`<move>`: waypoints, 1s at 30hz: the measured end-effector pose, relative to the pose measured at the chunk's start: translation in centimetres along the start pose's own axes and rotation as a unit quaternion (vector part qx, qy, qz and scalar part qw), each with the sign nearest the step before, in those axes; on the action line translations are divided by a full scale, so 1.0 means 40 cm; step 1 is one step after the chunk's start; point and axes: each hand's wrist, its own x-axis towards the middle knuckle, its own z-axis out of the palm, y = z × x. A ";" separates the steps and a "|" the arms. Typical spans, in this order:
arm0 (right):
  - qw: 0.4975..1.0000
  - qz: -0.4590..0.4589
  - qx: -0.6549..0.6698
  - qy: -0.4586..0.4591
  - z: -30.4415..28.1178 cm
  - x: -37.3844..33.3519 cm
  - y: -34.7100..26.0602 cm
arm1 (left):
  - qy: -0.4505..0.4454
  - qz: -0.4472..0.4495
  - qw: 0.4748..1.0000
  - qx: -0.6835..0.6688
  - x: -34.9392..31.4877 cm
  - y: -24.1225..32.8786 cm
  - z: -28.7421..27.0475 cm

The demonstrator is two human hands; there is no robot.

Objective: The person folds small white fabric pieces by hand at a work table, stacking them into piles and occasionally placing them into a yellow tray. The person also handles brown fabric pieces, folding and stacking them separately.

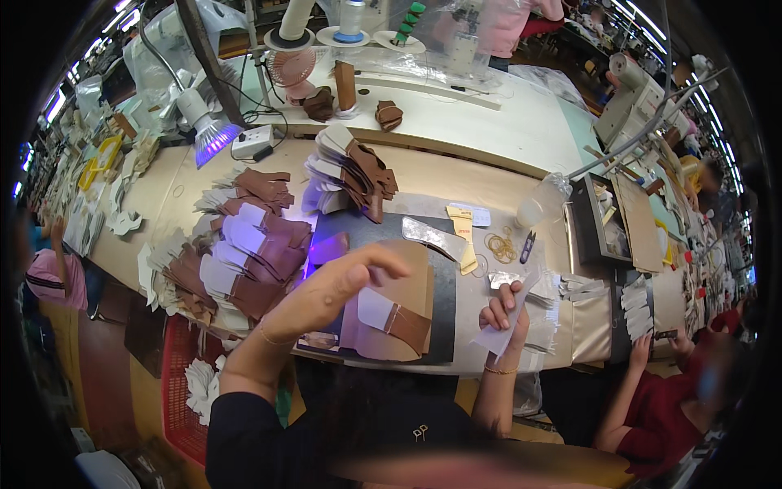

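My left hand [330, 289] hovers over the work board with its fingers stretched out and nothing seen in them. Just below its fingertips lies a stitched white-and-brown leather piece [407, 328] on a tan card [375, 342]. The card rests on a dark mat [442, 326] at the table's front edge. To the right of the mat, my right hand [503, 316] is raised, fingers closed round a thin white piece [520, 311]. Whether that piece is paper or cloth I cannot tell.
Piles of brown-and-white pieces [252, 253] fill the left, beside a lit lamp [208, 130]. Rubber bands [501, 246], a small cutter [528, 246], and yellow templates [463, 236] lie behind my right hand. A red basket [175, 391] stands lower left; a co-worker [660, 399] sits at right.
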 end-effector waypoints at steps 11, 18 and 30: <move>0.813 0.119 -0.569 0.023 0.132 0.073 -0.025 | 0.188 -0.264 0.909 -0.263 -0.209 -0.252 -0.005; 0.749 0.225 -0.623 0.013 0.231 0.107 0.056 | 0.153 -0.267 0.903 -0.301 -0.183 -0.268 0.006; 0.728 0.235 -0.643 0.036 0.248 0.111 0.104 | 0.245 -0.232 0.856 -0.392 -0.147 -0.261 0.061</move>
